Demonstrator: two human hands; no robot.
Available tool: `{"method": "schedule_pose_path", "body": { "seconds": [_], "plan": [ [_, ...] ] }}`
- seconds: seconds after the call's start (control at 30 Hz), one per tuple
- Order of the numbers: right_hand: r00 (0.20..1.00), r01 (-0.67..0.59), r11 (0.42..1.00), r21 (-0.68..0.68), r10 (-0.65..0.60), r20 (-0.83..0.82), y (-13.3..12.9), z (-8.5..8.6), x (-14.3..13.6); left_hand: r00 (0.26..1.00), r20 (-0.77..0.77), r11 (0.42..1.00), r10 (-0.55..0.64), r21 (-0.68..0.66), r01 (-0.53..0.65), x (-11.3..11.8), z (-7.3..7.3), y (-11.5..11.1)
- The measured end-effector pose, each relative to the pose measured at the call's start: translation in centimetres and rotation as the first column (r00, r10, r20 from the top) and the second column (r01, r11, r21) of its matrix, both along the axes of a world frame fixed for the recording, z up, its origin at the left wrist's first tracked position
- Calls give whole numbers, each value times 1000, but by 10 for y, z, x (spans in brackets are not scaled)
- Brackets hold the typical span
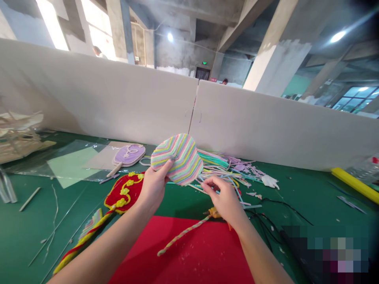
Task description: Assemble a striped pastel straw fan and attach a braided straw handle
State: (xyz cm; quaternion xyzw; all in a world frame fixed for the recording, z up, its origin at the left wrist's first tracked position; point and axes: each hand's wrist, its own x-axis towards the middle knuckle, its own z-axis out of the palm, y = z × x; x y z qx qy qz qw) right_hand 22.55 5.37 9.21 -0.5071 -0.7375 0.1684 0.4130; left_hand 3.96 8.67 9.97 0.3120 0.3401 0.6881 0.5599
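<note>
My left hand [156, 183] grips a round pastel-striped fan face [177, 159] made of pipe cleaners, thumb on its front, held up over the table. Just right of the disc's lower edge is my right hand [220, 195], its thumb and fingertips pinched together. Whatever may be between those fingertips is too small to make out. Below it lies an orange-yellow glue gun [214, 213], partly hidden by the hand. A twisted pastel pipe-cleaner stick [183, 236] rests on the red mat [189, 260], its upper end close to the glue gun's tip.
A red fan [126, 193] with yellow flowers lies at left, partly behind my forearm. Behind it are a purple fan [129, 154] and a green sheet [72, 163]. Loose pipe cleaners [216, 161] and scraps spread behind my hands. Black cables [266, 225] run at right; a white partition [266, 126] stands behind.
</note>
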Motion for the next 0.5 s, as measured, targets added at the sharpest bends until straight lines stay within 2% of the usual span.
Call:
{"method": "schedule_pose_path", "body": {
  "seconds": [0.23, 0.4, 0.5],
  "plan": [
    [1000, 19, 1000, 25, -19, -24, 1, -2, -1, 1000, -3, 1000, 18, -9, -18, 0, -1, -1],
    [998, 59, 956, 288, -66, 15, -1, 1, -3, 997, 20, 997, 72, -40, -71, 0, -1, 0],
    [991, 35, 929, 369, -80, 108, -3, 1, -5, 995, 35, 995, 89, -54, -87, 0, 0, -1]
  ]
}}
